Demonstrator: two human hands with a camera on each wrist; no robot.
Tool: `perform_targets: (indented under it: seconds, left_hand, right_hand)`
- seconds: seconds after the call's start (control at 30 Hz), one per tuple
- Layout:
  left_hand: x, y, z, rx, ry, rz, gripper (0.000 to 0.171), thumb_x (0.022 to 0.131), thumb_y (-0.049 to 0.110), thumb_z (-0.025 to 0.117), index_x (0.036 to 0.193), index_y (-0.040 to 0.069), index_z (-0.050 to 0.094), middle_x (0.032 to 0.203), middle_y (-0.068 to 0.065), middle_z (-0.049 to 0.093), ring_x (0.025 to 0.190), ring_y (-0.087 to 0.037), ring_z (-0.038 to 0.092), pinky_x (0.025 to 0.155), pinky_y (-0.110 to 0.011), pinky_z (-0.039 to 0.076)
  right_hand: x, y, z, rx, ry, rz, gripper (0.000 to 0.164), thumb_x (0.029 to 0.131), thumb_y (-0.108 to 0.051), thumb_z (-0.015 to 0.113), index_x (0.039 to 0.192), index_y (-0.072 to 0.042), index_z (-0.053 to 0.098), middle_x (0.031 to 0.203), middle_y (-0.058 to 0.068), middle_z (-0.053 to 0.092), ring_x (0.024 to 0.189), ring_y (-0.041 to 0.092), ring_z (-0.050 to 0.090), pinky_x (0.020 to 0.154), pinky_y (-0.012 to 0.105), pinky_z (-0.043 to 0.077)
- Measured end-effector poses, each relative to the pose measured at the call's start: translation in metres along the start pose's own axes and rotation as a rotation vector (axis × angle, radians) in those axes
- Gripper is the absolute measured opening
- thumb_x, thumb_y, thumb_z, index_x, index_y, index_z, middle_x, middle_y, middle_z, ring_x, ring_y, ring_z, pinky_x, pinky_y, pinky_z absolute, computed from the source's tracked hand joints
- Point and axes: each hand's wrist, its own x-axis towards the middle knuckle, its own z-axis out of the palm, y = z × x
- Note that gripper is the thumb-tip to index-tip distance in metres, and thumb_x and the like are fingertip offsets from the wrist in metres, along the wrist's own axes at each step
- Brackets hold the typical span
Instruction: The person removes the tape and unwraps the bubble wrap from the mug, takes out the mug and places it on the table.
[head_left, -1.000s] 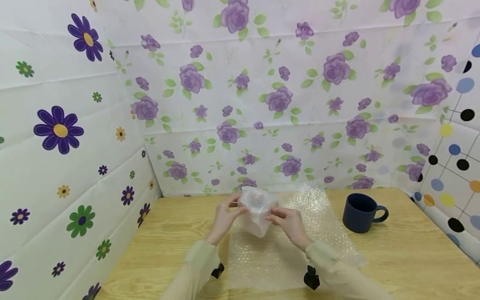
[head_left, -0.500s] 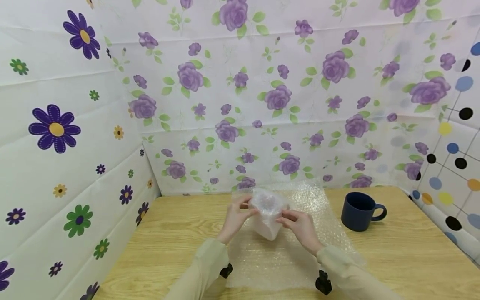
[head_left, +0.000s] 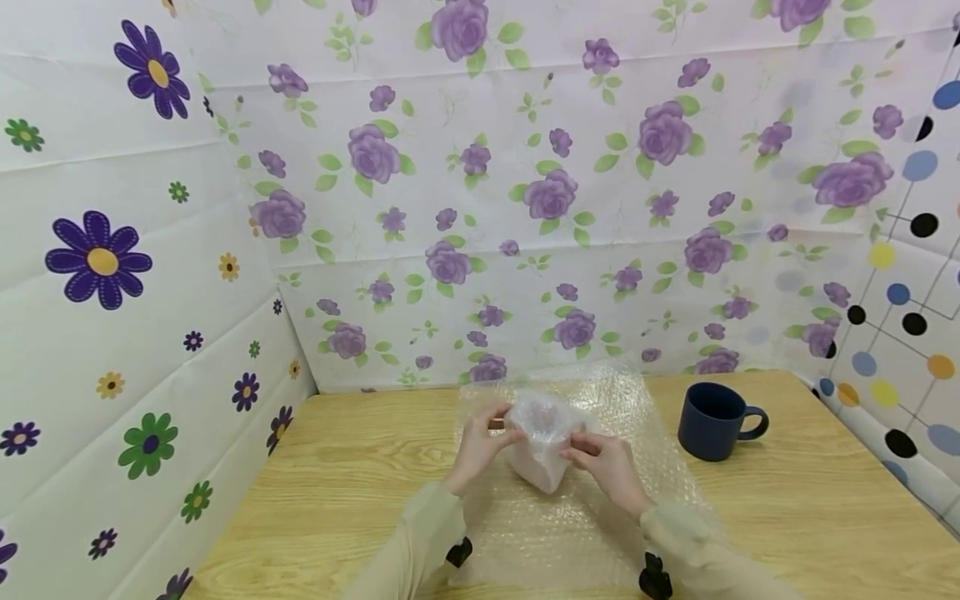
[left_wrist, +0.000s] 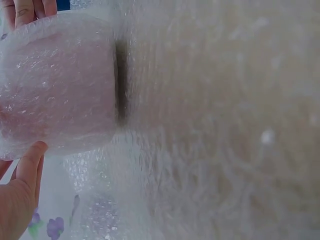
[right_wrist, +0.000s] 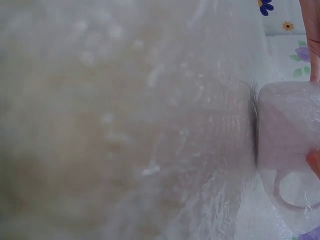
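A pink mug (head_left: 536,450) sits upright inside a layer of bubble wrap, with the wrap gathered loosely around its top. My left hand (head_left: 476,448) pinches it on the left side, thumb towards me; my right hand (head_left: 609,468) pinches the wrap on the right. Beneath lies a flat sheet of bubble wrap (head_left: 570,542). In the left wrist view, a dark shadow runs along the base of the wrapped mug (left_wrist: 65,90); whether it touches the sheet I cannot tell. Through the wrap, the right wrist view shows its handle (right_wrist: 278,192).
A dark blue mug (head_left: 705,421) stands right of the sheet, handle pointing right. Under the sheet is a wooden table (head_left: 322,492). Flower-patterned cloth (head_left: 420,192) closes off the back, with more cloth at both sides. Black wrist cameras (head_left: 459,552) hang below the sleeves.
Both hands have brought the wrapped mug slightly right, then lower and towards me over the sheet. The head view has shifted a little. The blue mug stays put.
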Motion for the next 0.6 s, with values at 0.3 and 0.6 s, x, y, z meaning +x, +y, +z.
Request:
perform_targets:
  seconds: [0.3,0.6]
  left_hand:
    - [0.0,-0.035,0.002,0.071,0.001,0.011,0.043,0.074,0.003,0.073,0.111,-0.01,0.055,0.106,-0.021,0.056,0.087,-0.035,0.057,0.072,-0.036,0.049]
    - [-0.006,-0.024,-0.002,0.021,-0.039,-0.033,0.046,0.076,0.002,0.071,0.115,-0.013,0.05,0.109,-0.024,0.051,0.093,-0.04,0.051,0.078,-0.04,0.047]
  right_hand:
    - [0.002,-0.001,-0.006,-0.023,-0.054,-0.052,0.024,0.073,-0.005,0.073,0.093,0.007,0.067,0.086,0.016,0.066,0.075,0.022,0.064,0.063,0.026,0.052]
    - [0.012,0.003,-0.032,-0.024,-0.116,0.023,0.01,0.079,-0.002,0.068,0.085,0.005,0.066,0.078,0.012,0.064,0.069,0.024,0.063,0.063,0.032,0.053]
